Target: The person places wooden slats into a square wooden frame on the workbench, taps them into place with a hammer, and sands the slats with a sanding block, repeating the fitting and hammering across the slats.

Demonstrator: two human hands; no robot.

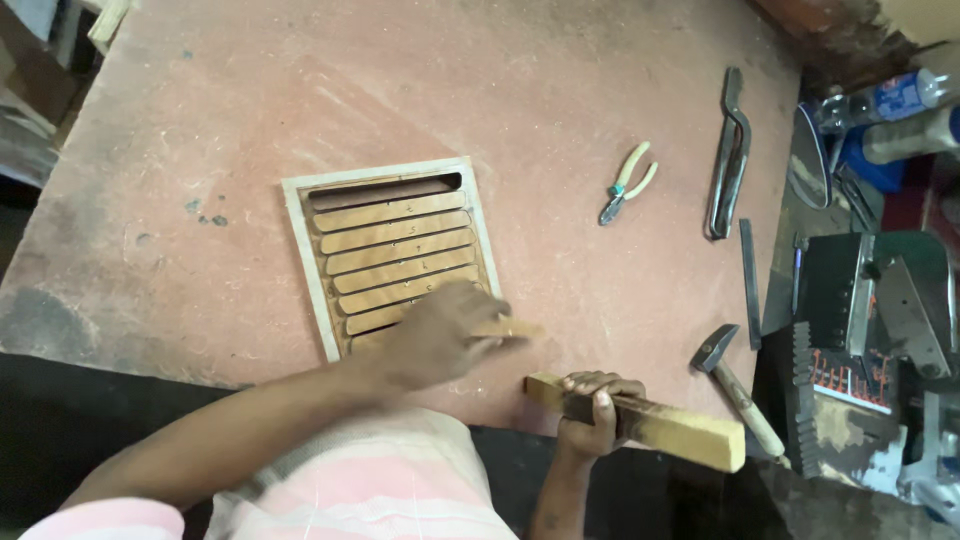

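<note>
Where the dusty reddish-brown tabletop (250, 110) spreads widest, lies flat a square wooden louvre vent with a pale frame and brown slats (390, 255), near edge just beside the tabletop's front edge. Pressed onto the lower right corner of that frame: left hand (435, 335), fingers bent and closed on a thin light slat end (515, 328) that pokes out past the frame toward the right. Gripped in the right hand (592, 410), fist closed around its middle: a thick square-section block of yellowish wood (640, 420), held level just off the tabletop's front edge, its left tip near the slat end but apart from it.

Further right, well apart from the vent: long dark metal pincers (730, 150); a steel-headed hammer with a pale wooden handle (735, 385); a narrow dark flat bar (750, 280); small pliers with cream and green grips (628, 182).

To do the step well, by judgement: keep the frame pinned flat, keep fingertips clear of the slat's end face, bring the block square and in line with the slat, tap lightly rather than hard, since thin wood looks prone to splitting or skewing in its slot.
</note>
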